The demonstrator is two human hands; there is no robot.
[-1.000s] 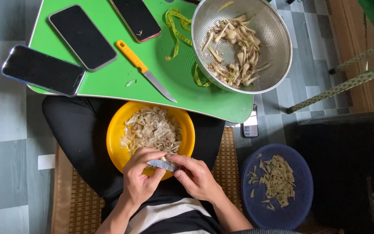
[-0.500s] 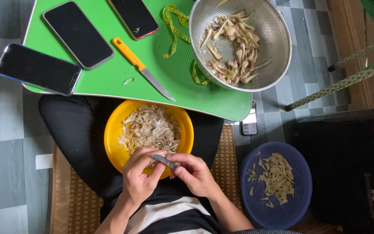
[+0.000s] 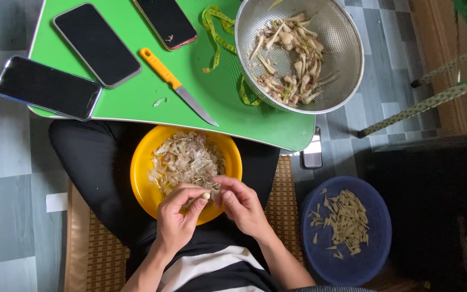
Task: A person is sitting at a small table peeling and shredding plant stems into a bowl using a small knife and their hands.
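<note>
While I watch from the head camera, I list the scene from largest to smallest.

Desk: a green desk (image 3: 136, 103) spans the top of the view, above the person's lap.
Colander: a metal colander (image 3: 347, 70) sits on the desk's right end, partly over the edge, holding pale unpeeled stalks (image 3: 290, 59).
Blue basin: a dark blue basin (image 3: 374, 254) rests on the floor at lower right with a small heap of trimmed pale pieces (image 3: 344, 219).
Yellow bowl: a yellow bowl (image 3: 141, 184) lies in the lap just under the desk's near edge, full of papery peelings (image 3: 187, 159).
Phones: three dark phones (image 3: 95, 43) lie on the desk's left part; a fourth small one (image 3: 313, 151) lies on the floor beside the desk.
Knife: an orange-handled knife (image 3: 177, 86) lies on the desk, untouched, near a yellow-green tape measure (image 3: 214, 32).
Left hand: my left hand (image 3: 177, 219) has its grip pinched closed on a small pale shoot (image 3: 206, 196) over the bowl's near rim.
Right hand: my right hand (image 3: 241, 208) meets it, fingertips closed on the same piece's other side.
Handling: I judge the shoot light, soft and easily snapped, its skin thin and flaky; best held at the firmer base, peeling from the tip.
</note>
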